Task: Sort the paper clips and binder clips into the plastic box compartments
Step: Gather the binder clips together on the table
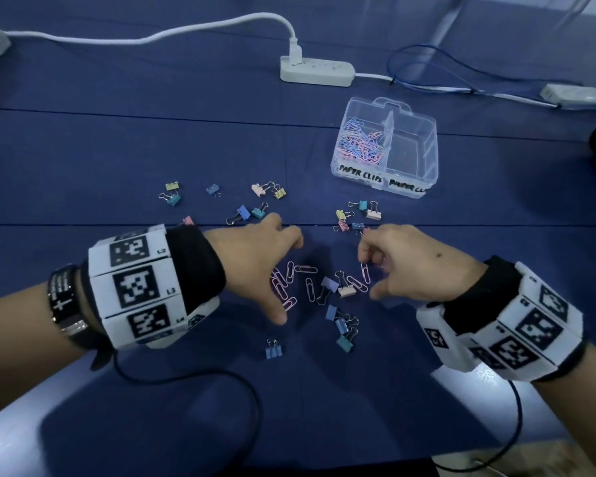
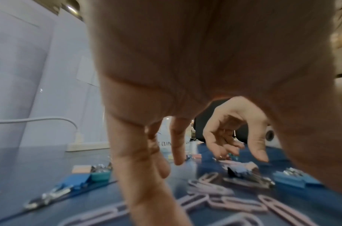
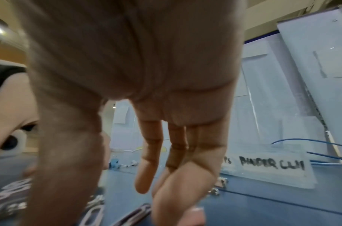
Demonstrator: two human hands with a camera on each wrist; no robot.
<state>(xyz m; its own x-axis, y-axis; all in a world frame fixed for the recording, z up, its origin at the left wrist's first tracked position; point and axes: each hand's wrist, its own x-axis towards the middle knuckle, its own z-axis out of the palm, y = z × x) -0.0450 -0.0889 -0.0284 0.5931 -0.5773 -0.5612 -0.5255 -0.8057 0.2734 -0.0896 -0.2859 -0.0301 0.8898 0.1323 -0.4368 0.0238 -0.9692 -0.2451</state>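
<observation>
A clear plastic box [image 1: 427, 146] stands at the back right, labelled PAPER CLIPS and BINDER CLIPS. Its left compartment holds pastel paper clips [image 1: 360, 142]; the right one looks empty. Several loose pink paper clips [image 1: 305, 270] lie between my hands, mixed with binder clips [image 1: 346, 290]. More binder clips [image 1: 241, 211] are scattered behind and in front. My left hand [image 1: 288, 278] hovers spread over the paper clips, holding nothing. My right hand [image 1: 370, 280] points its fingers [image 3: 147, 175] down at a paper clip [image 1: 365, 273], thumb apart.
A white power strip [image 1: 315, 70] with its cable, a blue wire [image 1: 444, 74] and a white adapter [image 1: 577, 94] lie along the back of the blue cloth. The table's pale front edge [image 1: 461, 380] runs below my wrists. Wrist-camera cords trail toward me.
</observation>
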